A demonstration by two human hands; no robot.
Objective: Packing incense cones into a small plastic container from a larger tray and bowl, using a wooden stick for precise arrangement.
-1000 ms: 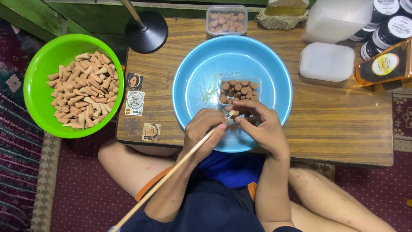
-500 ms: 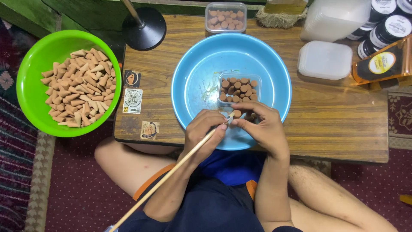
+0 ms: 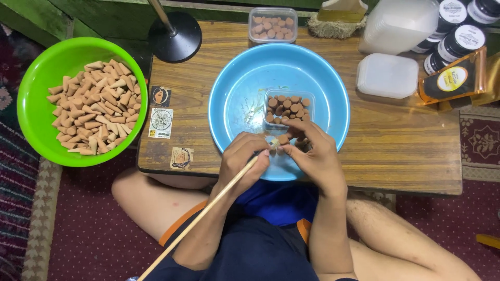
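Cone (image 3: 282, 139) pinched betw. both hands, left hand (image 3: 244, 158) also gripping thin stick (image 3: 208, 208), right hand (image 3: 312, 156) steadying over blue basin (image 3: 234, 78); best kept low, w/ light pressure.

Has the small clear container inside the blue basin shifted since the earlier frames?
No. The small clear container sits at the same spot inside the blue basin, just ahead of both hands.

I see my left hand (image 3: 244, 161) gripping a long wooden stick (image 3: 200, 216), its tip meeting a small brown cone (image 3: 282, 140) pinched in my right hand (image 3: 312, 156), over the blue basin (image 3: 234, 99). At twelve o'clock from the hands sits a clear tub of cones (image 3: 288, 107); at nine o'clock, a green bowl (image 3: 36, 83).
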